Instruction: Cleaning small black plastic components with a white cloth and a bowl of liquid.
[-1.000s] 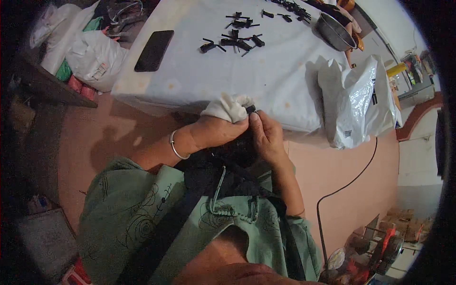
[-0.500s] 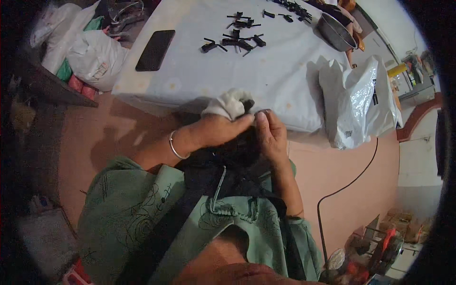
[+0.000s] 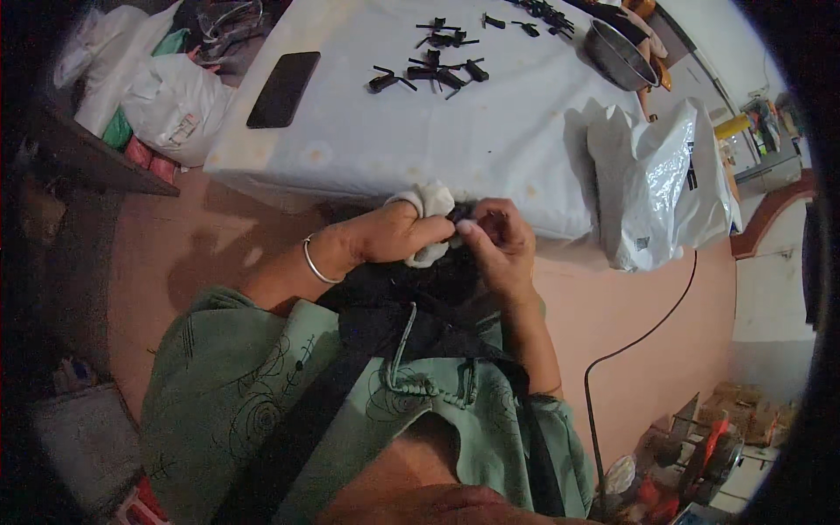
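My left hand [image 3: 389, 234] is closed round a bunched white cloth [image 3: 431, 199], which sticks out above and below the fist. Close beside it my right hand [image 3: 506, 247] is closed, thumb and fingertips together at a small black part [image 3: 460, 213]. Fingers and cloth hide most of this part, so its shape cannot be made out. Both hands meet just off the table's near edge, over my dark-clothed lap. Farther off, several black plastic pieces with thin arms [image 3: 435, 72] lie in a loose group on the white tablecloth [image 3: 376, 131].
A black phone [image 3: 283, 90] lies at the table's left. At the far right are a metal bowl [image 3: 619, 54] and more black pieces [image 3: 544, 16]. A white plastic bag [image 3: 643, 188] stands on the right corner. Stuffed bags [image 3: 179, 109] sit left; a black cable [image 3: 643, 341] runs down the right.
My left fist has turned, and the cloth now shows below it too. My right hand has rolled, its thumb now pointing toward the left hand. The things on the table stay put.
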The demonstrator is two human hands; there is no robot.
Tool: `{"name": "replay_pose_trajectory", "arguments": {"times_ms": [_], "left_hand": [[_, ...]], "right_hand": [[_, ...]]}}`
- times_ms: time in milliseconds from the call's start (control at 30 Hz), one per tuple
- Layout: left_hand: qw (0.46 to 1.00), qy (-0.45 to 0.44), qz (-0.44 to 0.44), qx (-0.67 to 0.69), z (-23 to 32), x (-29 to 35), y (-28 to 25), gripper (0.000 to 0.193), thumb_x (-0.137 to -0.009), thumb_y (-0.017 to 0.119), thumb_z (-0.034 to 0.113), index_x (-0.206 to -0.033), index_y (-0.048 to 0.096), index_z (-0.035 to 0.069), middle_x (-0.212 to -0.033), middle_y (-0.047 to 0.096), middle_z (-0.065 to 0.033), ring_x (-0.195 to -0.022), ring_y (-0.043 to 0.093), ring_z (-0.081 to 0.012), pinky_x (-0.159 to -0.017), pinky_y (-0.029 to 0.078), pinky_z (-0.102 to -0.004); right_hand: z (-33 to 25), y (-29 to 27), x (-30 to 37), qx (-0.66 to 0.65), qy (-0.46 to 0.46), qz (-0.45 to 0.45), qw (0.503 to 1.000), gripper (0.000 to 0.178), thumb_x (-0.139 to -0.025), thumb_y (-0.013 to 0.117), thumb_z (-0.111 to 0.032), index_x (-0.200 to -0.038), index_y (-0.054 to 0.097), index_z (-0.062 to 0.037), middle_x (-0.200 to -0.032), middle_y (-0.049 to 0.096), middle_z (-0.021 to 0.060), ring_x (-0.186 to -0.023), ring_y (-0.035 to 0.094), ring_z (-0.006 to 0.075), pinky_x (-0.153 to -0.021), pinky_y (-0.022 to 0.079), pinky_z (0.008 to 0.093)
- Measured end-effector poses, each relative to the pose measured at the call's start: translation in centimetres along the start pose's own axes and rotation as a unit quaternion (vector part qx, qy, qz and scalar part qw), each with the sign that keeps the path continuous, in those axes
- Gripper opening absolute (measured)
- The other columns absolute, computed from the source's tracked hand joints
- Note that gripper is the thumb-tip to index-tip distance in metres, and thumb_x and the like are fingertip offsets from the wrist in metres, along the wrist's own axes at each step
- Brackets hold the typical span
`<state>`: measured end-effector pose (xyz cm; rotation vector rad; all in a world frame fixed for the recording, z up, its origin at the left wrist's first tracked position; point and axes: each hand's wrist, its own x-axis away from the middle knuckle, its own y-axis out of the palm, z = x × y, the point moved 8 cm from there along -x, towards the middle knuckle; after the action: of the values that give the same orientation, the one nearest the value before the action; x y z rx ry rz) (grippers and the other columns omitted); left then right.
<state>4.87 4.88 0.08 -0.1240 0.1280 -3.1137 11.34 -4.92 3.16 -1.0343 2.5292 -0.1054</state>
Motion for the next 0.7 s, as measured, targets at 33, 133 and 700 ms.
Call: {"name": "replay_pose_trajectory", "arguments": {"times_ms": [33, 133, 700], "left_hand": [[0.999, 0.029, -0.027, -0.006, 0.7, 0.1, 0.5, 0.037, -0.085, 0.045, 0.011, -0.121, 0.040, 0.003, -0.082, 0.053, -0.0006, -0.067, 0.049, -0.0066, -0.056, 0.042, -0.0228], [1.000, 0.006, 0.011, 0.003, 0.7, 0.1, 0.0, 0.036, -0.084, 0.044, 0.009, -0.119, 0.041, 0.002, -0.086, 0.053, -0.0010, -0.072, 0.048, -0.0076, -0.061, 0.042, -0.0230], [0.908, 0.208, 0.125, -0.341, 3.7, 0.5, 1.6, 0.017, -0.079, 0.047, 0.017, -0.088, 0.047, 0.002, -0.088, 0.051, -0.0202, -0.078, 0.053, -0.0380, -0.064, 0.043, -0.0419]], "right_hand": [[0.2, 0.4, 0.1, 0.000, 0.000, 0.002, 1.000, 0.010, -0.078, 0.061, -0.004, -0.082, 0.053, -0.0007, -0.063, 0.047, -0.0022, -0.058, 0.041, 0.0057, -0.052, 0.035, 0.0212], [1.1, 0.2, 0.1, -0.079, 0.013, 0.040, 0.996, 0.011, -0.082, 0.059, -0.008, -0.081, 0.050, -0.0014, -0.063, 0.044, -0.0031, -0.059, 0.038, 0.0058, -0.052, 0.033, 0.0204], [3.6, 2.3, 1.4, 0.020, 0.035, -0.022, 0.999, 0.021, -0.089, 0.047, -0.017, -0.080, 0.051, 0.0019, -0.059, 0.047, 0.0114, -0.056, 0.040, 0.0131, -0.053, 0.038, 0.0277]]}}
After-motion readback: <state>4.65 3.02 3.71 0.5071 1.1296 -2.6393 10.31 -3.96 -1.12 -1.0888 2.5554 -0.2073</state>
